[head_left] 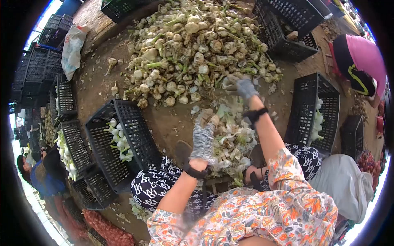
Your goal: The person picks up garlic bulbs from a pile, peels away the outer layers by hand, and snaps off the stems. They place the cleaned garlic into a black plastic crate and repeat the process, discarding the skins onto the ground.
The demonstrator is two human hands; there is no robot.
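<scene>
A large heap of garlic bulbs (197,49) with dirty skins and green stalks lies on the ground in front of me. My right hand (246,88), in a grey glove, is at the heap's near right edge. Motion smears its fingers, and I cannot make out whether they hold a bulb. Nearer to me, my left hand (203,139) wears a similar glove with brown-stained fingertips. Its fingers point forward and stand apart, with no bulb visible in them. Pale loose garlic skins (232,143) are piled between my feet, beside the left hand.
A black crate (137,127) on my left and another crate (301,110) on my right each hold cleaned white bulbs. More crates (283,37) stand behind the heap. One person (365,61) bends at the far right; another person (47,176) is at the left.
</scene>
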